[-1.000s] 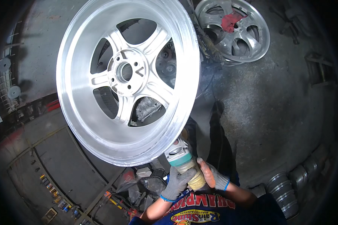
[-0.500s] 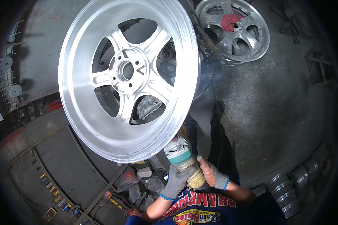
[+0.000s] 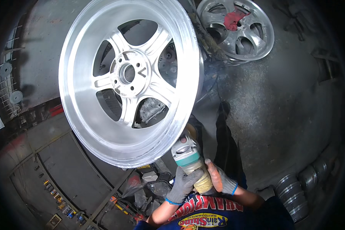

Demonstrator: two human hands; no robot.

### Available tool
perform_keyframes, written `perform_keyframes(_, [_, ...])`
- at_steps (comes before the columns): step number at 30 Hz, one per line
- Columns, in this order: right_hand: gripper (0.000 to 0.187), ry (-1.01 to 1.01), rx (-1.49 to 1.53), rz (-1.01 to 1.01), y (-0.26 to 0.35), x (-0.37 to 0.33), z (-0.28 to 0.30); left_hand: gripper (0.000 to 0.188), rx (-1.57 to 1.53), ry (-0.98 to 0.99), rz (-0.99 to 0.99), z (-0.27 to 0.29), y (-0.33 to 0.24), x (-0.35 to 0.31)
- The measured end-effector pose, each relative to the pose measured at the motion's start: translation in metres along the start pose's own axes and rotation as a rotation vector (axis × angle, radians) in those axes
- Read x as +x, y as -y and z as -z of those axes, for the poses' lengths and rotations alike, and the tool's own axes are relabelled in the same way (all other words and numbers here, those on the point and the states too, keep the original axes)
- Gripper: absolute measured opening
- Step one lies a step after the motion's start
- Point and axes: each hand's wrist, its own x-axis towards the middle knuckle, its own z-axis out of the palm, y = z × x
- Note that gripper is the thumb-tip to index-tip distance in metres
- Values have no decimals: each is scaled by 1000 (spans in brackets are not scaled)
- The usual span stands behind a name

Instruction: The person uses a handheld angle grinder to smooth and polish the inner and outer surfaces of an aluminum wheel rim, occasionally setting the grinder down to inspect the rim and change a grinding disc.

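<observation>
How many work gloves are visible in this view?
2: the left glove at the power tool's left side, and the right glove at its right.

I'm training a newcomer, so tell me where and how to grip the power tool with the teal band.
Probably best by the yellow-wrapped body of the power tool, from the wearer's side, one hand per flank: it is rounded and points toward the wearer, while the silver head sits by the wheel. The left hand and right hand flank it now.
</observation>
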Motion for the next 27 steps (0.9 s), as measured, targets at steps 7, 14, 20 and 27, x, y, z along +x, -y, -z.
perform_keyframes(7, [48,-16,14,-155,63,-10,-29,38,-37,-50,-21,4,6,-2])
perform_keyframes(14, [47,50,80,7,15,3,-6,39,-1,-38,-1,2,3,-1])
perform_keyframes(20, [46,29,57,-19,19,0,-11,38,-47,-11,-11,7,5,0])
perform_keyframes(27, [45,-97,-40,-40,41,-6,-27,39,-99,-17,-22,5,2,-3])
